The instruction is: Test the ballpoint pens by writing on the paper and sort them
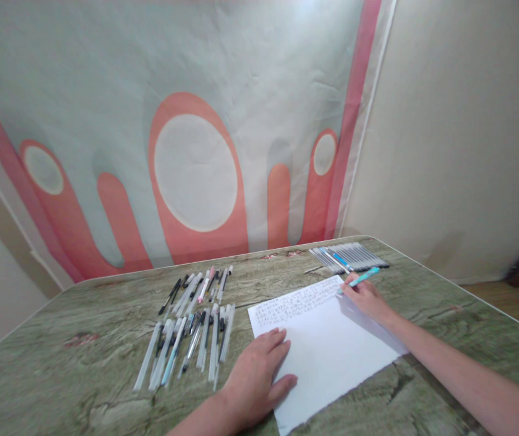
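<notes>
A white sheet of paper [327,357] lies at a slant on the table, with several lines of handwriting across its upper part. My left hand [259,375] rests flat on the sheet's left edge, fingers spread. In my right hand [366,298] is a light-blue pen [364,277], gripped between thumb and fingers. Its tip is at the upper right of the sheet, near the written lines; whether it touches the paper I cannot tell.
Left of the paper lie two groups of pens and clear pen parts, a far group [195,290] and a near group [186,345]. A row of refills [354,255] lies behind the sheet, beside a blue-and-white pen [341,261]. A printed backdrop [259,91] hangs behind the wood-patterned table [82,375].
</notes>
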